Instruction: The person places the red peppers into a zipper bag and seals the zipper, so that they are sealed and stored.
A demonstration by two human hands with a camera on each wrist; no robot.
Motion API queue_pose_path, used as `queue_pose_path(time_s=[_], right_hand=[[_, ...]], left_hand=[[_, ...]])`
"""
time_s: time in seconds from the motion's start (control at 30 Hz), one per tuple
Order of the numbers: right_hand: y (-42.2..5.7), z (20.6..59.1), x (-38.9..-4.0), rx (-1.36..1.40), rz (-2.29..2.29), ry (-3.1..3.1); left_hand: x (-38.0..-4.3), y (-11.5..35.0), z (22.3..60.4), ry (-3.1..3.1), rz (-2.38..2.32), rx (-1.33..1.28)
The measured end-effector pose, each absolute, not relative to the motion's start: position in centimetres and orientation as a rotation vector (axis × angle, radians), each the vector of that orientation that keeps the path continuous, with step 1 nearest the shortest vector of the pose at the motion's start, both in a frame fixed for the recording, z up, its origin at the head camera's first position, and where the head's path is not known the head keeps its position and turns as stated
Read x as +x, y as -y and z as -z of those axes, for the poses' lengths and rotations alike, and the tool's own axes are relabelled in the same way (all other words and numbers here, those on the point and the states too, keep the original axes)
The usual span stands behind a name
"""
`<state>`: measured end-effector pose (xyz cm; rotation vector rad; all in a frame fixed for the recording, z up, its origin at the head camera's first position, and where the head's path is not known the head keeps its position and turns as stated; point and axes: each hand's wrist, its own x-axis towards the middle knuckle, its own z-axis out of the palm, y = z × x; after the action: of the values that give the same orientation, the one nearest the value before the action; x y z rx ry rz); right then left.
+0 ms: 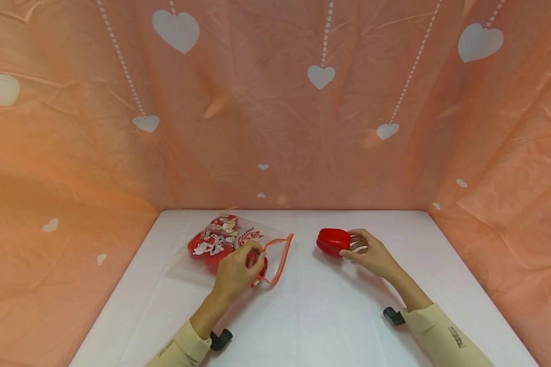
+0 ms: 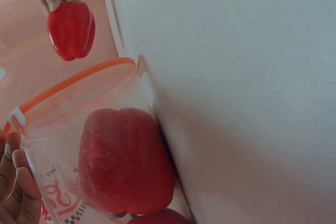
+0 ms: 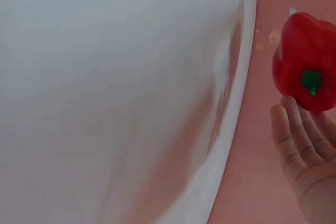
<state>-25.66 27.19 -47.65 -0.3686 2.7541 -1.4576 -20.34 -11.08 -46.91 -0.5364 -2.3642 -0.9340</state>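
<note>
A red bell pepper (image 1: pixel 332 241) with a green stem (image 3: pixel 312 81) is held by my right hand (image 1: pixel 372 256) at its stem end, between thumb and fingers, above the table on the right. To the left lies a clear plastic bag (image 1: pixel 185 270) with an orange-trimmed mouth (image 2: pixel 73 81) facing right. My left hand (image 1: pixel 236 272) pinches the bag near that mouth, which gapes in the left wrist view. Several red items show through the printed plastic; one just inside the mouth is another red bell pepper (image 2: pixel 126 161).
Both hands work over a white-covered table (image 1: pixel 317 316). Behind it and at both sides hangs an orange-pink curtain (image 1: pixel 275 127) with white hearts. A dark wrist device (image 1: pixel 221 340) sits by the left cuff, and a similar device (image 1: pixel 394 316) by the right cuff.
</note>
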Motion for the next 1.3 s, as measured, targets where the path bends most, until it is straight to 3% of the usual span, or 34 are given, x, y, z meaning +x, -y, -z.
queue_pose_path(time_s=[1.3], right_hand=[[-17.3,48.5,-24.9,-0.534,1.427,-2.667]], left_hand=[[-20.4,11.4,47.0,2.376,0.960,-0.528]])
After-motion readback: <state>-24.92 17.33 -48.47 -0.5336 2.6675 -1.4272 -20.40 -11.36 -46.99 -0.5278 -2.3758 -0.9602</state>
